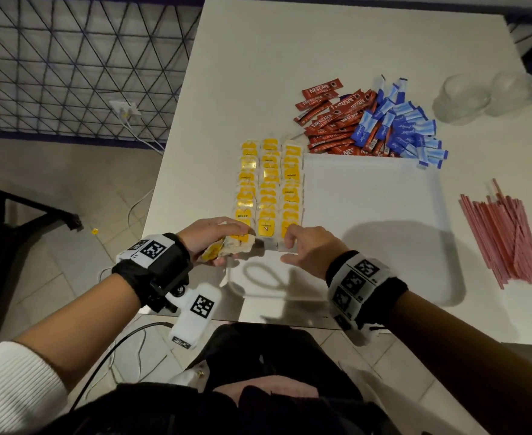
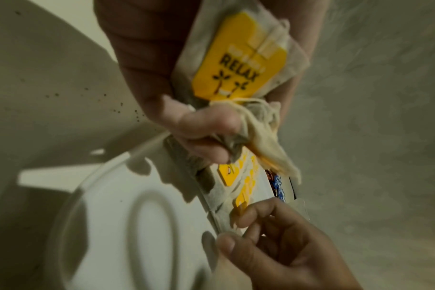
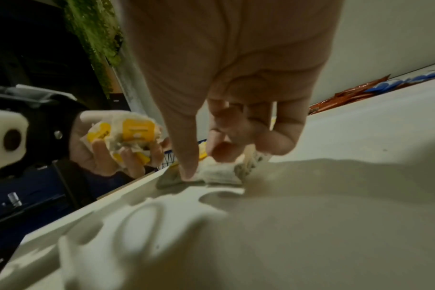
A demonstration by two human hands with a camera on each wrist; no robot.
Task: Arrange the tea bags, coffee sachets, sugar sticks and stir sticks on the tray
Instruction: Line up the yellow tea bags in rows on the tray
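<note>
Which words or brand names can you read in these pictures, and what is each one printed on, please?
"RELAX": yellow tag of the tea bag held in the left hand.
"RELAX": tag in the tea bag rows on the tray.
"NESCAFE CLASSIC": red coffee sachets.
Blue sugar sticks: script too blurred to read.
Other tea tags: too small to read.
Wrist bands: square code markers, no words.

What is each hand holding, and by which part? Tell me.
The left hand grips a bunch of tea bags in its palm, fingers curled round their crumpled paper bodies. The right hand pinches the near end of one tea bag lying on the tray.
</note>
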